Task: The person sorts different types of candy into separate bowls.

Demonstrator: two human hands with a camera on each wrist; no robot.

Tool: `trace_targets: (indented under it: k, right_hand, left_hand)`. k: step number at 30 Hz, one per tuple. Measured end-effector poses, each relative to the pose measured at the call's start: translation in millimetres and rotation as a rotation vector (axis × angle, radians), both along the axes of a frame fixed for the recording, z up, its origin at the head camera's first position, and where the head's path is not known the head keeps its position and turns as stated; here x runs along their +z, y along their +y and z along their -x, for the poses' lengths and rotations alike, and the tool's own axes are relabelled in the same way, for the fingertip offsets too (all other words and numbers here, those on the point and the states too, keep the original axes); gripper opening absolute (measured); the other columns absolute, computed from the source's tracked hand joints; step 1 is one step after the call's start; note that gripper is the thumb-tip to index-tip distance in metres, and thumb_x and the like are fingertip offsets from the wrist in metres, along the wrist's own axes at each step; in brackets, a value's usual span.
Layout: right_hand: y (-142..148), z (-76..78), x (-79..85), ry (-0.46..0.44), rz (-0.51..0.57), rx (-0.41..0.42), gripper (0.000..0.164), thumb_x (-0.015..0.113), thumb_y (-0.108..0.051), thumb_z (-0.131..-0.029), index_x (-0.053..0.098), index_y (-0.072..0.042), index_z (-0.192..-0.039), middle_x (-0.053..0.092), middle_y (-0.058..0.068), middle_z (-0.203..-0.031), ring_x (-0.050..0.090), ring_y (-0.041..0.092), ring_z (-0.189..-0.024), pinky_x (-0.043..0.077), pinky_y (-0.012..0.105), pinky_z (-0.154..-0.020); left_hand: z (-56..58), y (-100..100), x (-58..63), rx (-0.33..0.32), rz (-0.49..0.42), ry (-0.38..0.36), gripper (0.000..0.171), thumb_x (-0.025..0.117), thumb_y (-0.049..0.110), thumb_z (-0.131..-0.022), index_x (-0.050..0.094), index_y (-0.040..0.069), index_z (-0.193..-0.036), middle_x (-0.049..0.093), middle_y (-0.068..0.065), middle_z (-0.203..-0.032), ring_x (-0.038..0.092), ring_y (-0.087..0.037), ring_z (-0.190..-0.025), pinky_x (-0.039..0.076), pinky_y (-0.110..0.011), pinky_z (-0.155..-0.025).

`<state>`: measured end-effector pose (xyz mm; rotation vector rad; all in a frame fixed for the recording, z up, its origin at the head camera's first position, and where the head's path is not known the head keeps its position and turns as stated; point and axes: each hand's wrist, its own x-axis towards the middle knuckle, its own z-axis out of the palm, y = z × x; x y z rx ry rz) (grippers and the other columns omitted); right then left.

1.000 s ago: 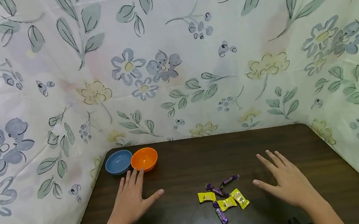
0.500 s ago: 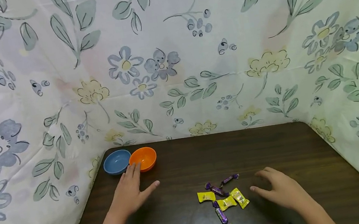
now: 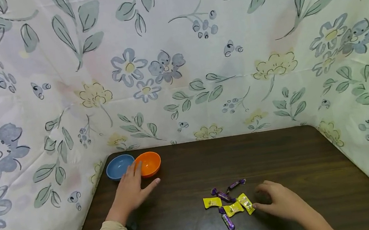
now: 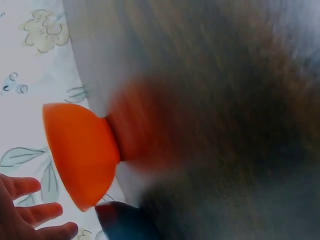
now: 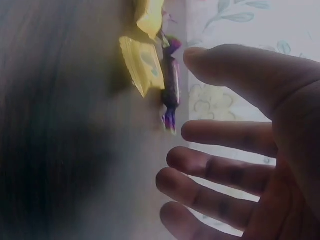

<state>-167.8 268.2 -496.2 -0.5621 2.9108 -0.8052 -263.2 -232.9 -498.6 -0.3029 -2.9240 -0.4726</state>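
Note:
In the head view my left hand hovers at the two bowls, fingers extended and thumb out to the side. Its fingertips overlap the edges of the blue bowl and the orange bowl; the left wrist view shows a gap between the fingers and the orange bowl. My right hand, fingers slightly bent, is just right of a yellow-wrapped candy. Whether the thumb touches that candy, I cannot tell. In the right wrist view the right hand holds nothing.
Two more yellow candies lie in the cluster. Among them are three purple-wrapped candies. The dark wooden table ends at the back against a floral cloth. Both bowls sit side by side in its far left corner.
My right hand has lowered and moved left to the candies, its fingers bending. My left hand has shifted slightly forward over the bowls. Candies and bowls have not visibly moved.

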Motion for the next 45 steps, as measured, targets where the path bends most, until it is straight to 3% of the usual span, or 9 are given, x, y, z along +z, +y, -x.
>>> trace_targets:
  k: [6, 17, 23, 35, 45]
  right_hand:
    - [-6, -1.0, -0.9, -0.038, 0.015, 0.023, 0.041, 0.082, -0.046, -0.091, 0.074, -0.012, -0.112, 0.064, -0.005, -0.096, 0.049, 0.002, -0.074, 0.043, 0.024, -0.059]
    - [-16, 0.2, -5.6, -0.054, -0.039, -0.023, 0.042, 0.085, -0.048, -0.088, 0.075, -0.013, -0.109, 0.065, -0.008, -0.094, 0.053, -0.001, -0.076, 0.048, 0.026, -0.061]
    - [-19, 1.1, -7.6, -0.051, -0.072, -0.048, 0.043, 0.086, -0.050, -0.086, 0.075, -0.015, -0.108, 0.065, -0.010, -0.094, 0.056, 0.001, -0.079, 0.050, 0.028, -0.063]
    - [-25, 2.9, -9.0, -0.036, -0.105, -0.081, 0.045, 0.085, -0.060, -0.083, 0.075, -0.021, -0.104, 0.063, -0.013, -0.089, 0.051, -0.001, -0.073, 0.046, 0.028, -0.061]
    - [-29, 4.7, -9.3, -0.054, -0.079, -0.051, 0.038, 0.085, -0.052, -0.086, 0.075, -0.020, -0.103, 0.059, -0.012, -0.085, 0.047, 0.001, -0.070, 0.041, 0.027, -0.059]
  left_hand:
    - [13.5, -3, -2.0, -0.005, -0.013, 0.018, 0.113, 0.048, 0.084, -0.095, 0.031, -0.004, -0.164, 0.029, -0.032, -0.169, 0.032, -0.056, -0.154, 0.028, -0.074, -0.122]
    - [33.3, -7, -10.6, 0.027, -0.005, -0.037, 0.117, 0.042, 0.087, -0.094, 0.024, -0.003, -0.166, 0.026, -0.034, -0.170, 0.029, -0.059, -0.154, 0.025, -0.072, -0.124]
    - [38.8, -5, -10.8, 0.046, -0.002, -0.070, 0.121, 0.043, 0.088, -0.093, 0.021, -0.007, -0.165, 0.026, -0.035, -0.170, 0.031, -0.058, -0.154, 0.028, -0.072, -0.123]
    - [50.1, -4, -14.4, 0.049, 0.041, -0.051, 0.121, 0.042, 0.086, -0.095, 0.024, -0.013, -0.162, 0.028, -0.037, -0.168, 0.032, -0.059, -0.153, 0.029, -0.071, -0.124]
    - [56.5, -3, -15.1, 0.047, 0.048, -0.075, 0.122, 0.041, 0.085, -0.096, 0.020, -0.015, -0.163, 0.024, -0.037, -0.169, 0.025, -0.059, -0.156, 0.023, -0.070, -0.126]
